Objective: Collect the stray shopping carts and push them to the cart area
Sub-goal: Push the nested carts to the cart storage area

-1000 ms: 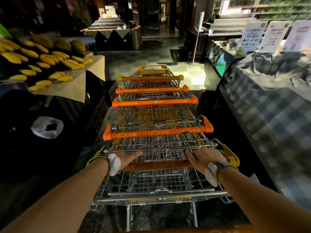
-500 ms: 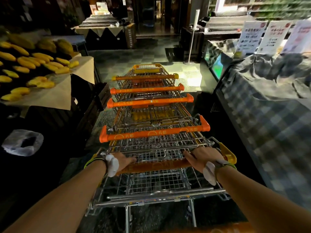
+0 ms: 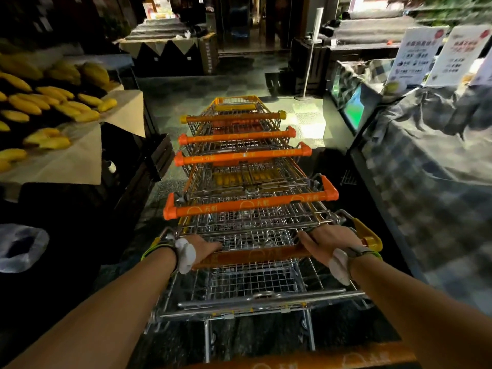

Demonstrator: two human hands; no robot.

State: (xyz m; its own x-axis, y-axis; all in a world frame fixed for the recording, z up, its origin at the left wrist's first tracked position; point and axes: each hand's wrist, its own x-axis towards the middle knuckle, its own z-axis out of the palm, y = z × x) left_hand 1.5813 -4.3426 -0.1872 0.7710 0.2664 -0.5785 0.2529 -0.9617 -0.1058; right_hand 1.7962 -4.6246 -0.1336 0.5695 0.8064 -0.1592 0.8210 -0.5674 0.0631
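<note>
Carts nested in a train, both hands on the rear handle

Hands sit apart on the handle bar (image 3: 255,255) of a cart near the back of the nested carts (image 3: 239,182). Left hand (image 3: 205,249) lies on the bar's left end, fingers reaching forward over it; whether they wrap under, I cannot tell. Right hand (image 3: 323,242) lies near the right end, fingers curled over the bar's top. Wide spacing likely gives steering leverage over a long, heavy row.

Four more orange handles show ahead, each cart pushed into the one in front, so a single push moves all. Another orange bar (image 3: 306,359) at the bottom edge suggests one more cart behind, close to the body.

Train stands in a dim aisle, roughly centred between a fruit stand (image 3: 53,161) of yellow fruit on the left and a counter draped in checked cloth (image 3: 426,209) on the right. Gaps on both sides look narrow. Tiled floor (image 3: 213,86) ahead is open; a slim white post (image 3: 312,49) stands off to the right.

Judged stage: collecting seems done, pushing under way; cart area not in view. Risk: front cart drifting into a display.
</note>
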